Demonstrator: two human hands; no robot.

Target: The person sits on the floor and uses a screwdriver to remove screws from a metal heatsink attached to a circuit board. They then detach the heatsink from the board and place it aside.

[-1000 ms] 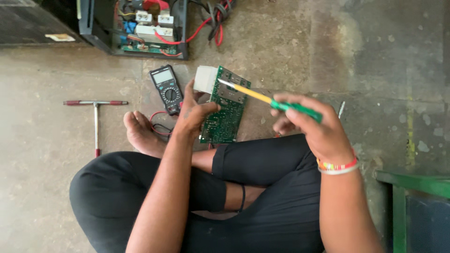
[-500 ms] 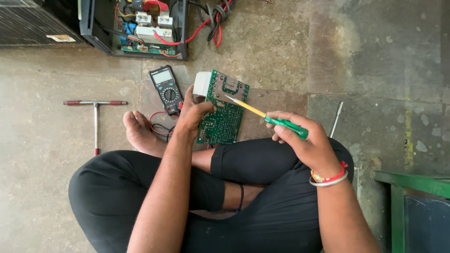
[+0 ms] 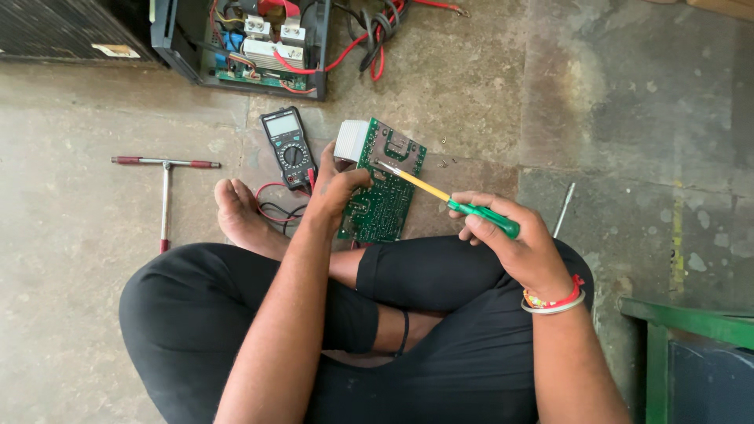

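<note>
Left hand (image 3: 339, 192): curled around the left edge of the green circuit board (image 3: 382, 184), thumb on top, fingers pinching the board and holding it tilted above the floor.
Right hand (image 3: 514, 243): closed in a fist-like grip on the green handle of the screwdriver (image 3: 448, 200), near the right knee.
Screwdriver: yellow shaft pointing toward 10 o'clock from the right hand, tip touching the upper part of the board.
Circuit board: at centre, just above the crossed legs, with a white block (image 3: 351, 140) at its upper left corner.
Multimeter (image 3: 288, 148): black, lying flat on the floor at 10 o'clock from the left hand, just beside it, red and black leads (image 3: 271, 206) coiled below.
T-handle tool (image 3: 165, 184): on the floor at 9 o'clock, well apart from the hands, red grips on the crossbar.
Open device casing (image 3: 243, 39): at 12 o'clock, along the top edge, red and black cables (image 3: 369, 35) spilling to its right.
Metal rod (image 3: 564, 209): thin, lying on the floor at 3 o'clock from the board, just beyond the right hand.
Green frame (image 3: 683, 330): at 4 o'clock, by the lower right edge.
Floor (image 3: 613, 102): stained concrete slabs.
</note>
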